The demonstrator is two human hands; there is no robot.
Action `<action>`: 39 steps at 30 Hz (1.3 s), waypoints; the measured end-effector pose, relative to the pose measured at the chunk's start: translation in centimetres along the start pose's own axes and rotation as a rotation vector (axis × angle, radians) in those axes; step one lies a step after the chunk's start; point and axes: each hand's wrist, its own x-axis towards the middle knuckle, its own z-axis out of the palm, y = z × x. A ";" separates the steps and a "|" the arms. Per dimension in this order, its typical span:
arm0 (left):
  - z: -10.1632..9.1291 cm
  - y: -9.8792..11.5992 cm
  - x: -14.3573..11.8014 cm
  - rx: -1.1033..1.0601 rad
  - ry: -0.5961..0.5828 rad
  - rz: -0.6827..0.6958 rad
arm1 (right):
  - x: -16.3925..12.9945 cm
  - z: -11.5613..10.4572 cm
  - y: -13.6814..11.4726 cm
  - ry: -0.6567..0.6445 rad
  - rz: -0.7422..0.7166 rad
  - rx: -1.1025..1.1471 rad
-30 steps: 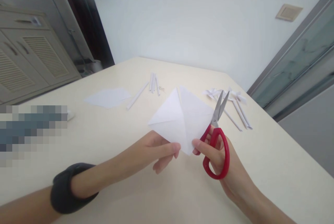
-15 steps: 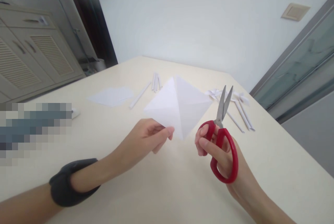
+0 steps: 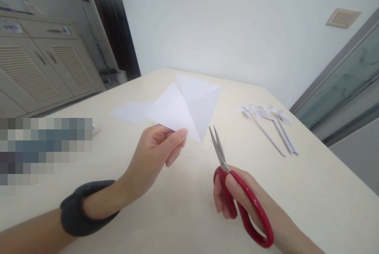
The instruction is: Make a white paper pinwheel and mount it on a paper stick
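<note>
Between thumb and fingers, my left hand (image 3: pixel 161 145) pinches a white sheet of paper (image 3: pixel 189 104) by its lower edge, above the table. The paper has crease lines and a slit at its upper corner. My right hand (image 3: pixel 237 191) grips red-handled scissors (image 3: pixel 222 161), its fingers in the handle loops. The blades are slightly apart and point up and left, close to the paper's lower right edge; whether they touch it I cannot tell. Thin shreds (image 3: pixel 216 141) are visible near the blade tips.
Several white paper pinwheels (image 3: pixel 263 114) with rolled-paper sticks lie at the right on the pale table (image 3: pixel 319 191). White paper pieces (image 3: pixel 130 112) lie at the left, partly behind the held sheet. A wall stands behind the table, a cabinet (image 3: pixel 44 53) at far left.
My left hand has turned the paper and shifted it slightly left. My right hand has brought the scissors down and left toward the paper, and the blades have closed somewhat.
</note>
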 end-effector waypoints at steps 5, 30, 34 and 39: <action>0.1 0.2 0.1 0.016 -0.022 -0.026 | 0.2 0.0 0.2 0.017 -0.076 -0.125; 0.9 0.9 -0.7 0.170 -0.232 -0.125 | -0.3 0.7 0.2 -0.050 0.015 -0.098; 0.9 0.7 -0.7 0.155 -0.224 -0.114 | -0.2 0.7 0.3 -0.069 -0.021 -0.031; 1.0 0.6 -0.7 0.156 -0.214 -0.096 | -0.2 0.8 0.0 -0.083 -0.046 0.005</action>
